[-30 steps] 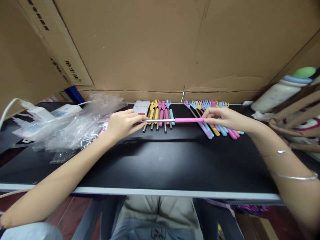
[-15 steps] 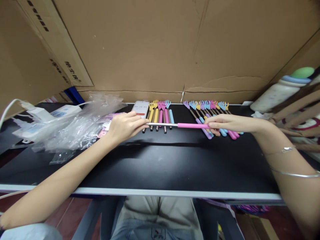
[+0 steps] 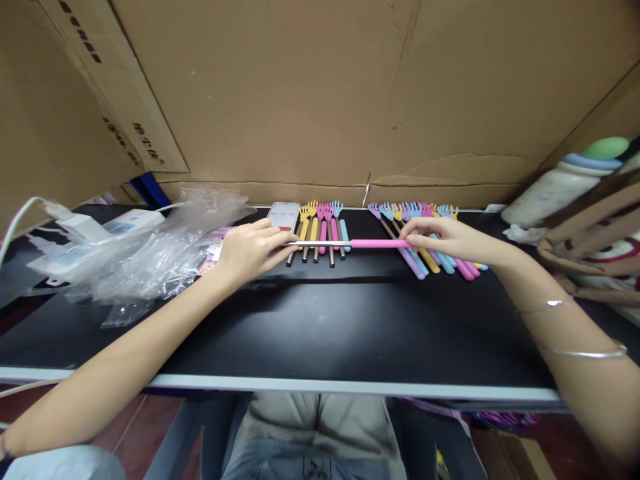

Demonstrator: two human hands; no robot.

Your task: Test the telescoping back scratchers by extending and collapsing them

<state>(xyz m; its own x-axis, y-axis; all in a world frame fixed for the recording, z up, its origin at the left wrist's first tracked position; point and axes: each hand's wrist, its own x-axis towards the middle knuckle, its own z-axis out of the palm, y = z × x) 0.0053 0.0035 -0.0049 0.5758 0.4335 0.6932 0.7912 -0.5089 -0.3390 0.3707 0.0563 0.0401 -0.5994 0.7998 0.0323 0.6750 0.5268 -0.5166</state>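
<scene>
A telescopic back scratcher with a pink grip (image 3: 380, 244) is held level above the black table, its thin metal rod running left. My left hand (image 3: 255, 248) is closed on the rod's left end, hiding that end. Fingertips of my right hand (image 3: 433, 237) pinch the right end of the pink grip. Behind the rod lies a row of short back scratchers (image 3: 322, 227) with yellow, pink and blue heads. Beyond and below my right hand is a slanted group of more back scratchers (image 3: 415, 257) in purple, blue, yellow and pink.
Clear plastic bags (image 3: 155, 253) are heaped at the left, beside a white power strip (image 3: 135, 221). A phone (image 3: 283, 215) with a timer leans behind my left hand. To the right stand a white bottle (image 3: 560, 187) and a brown bag (image 3: 590, 250). Cardboard (image 3: 300, 93) walls the back.
My right hand has moved slightly left, and the scratcher's pink grip has moved left and a little upward with it. My left hand has hardly moved.
</scene>
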